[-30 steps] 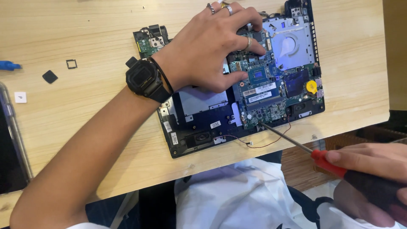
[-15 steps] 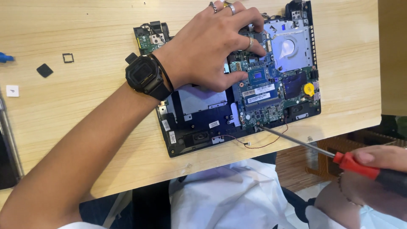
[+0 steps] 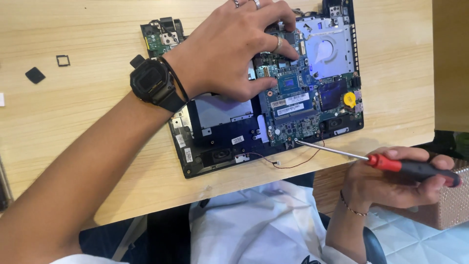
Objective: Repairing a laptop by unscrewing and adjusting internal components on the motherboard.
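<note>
An opened laptop base [image 3: 220, 156] lies on the wooden table with its blue-green motherboard [image 3: 303, 98] exposed. My left hand [image 3: 234, 49], with a black digital watch on the wrist, presses flat on the board's upper middle, fingers spread. My right hand [image 3: 391, 178] grips a screwdriver [image 3: 410, 166] with a red and black handle, off the table's front edge. Its thin metal shaft points left, and the tip touches the board's near edge. A silver fan plate [image 3: 327, 49] and a yellow coin cell [image 3: 349, 99] sit to the right of my left hand.
A small green circuit board [image 3: 161, 34] lies just left of the laptop. A black square pad [image 3: 35, 75] and a small square frame [image 3: 63, 60] rest at the table's left. A thin red wire [image 3: 293, 164] trails off the laptop's front edge. White cloth covers my lap below.
The screwdriver swung closer and flatter, its tip now resting on the board's near edge. My right hand came further into view. My left hand stayed pressed on the board.
</note>
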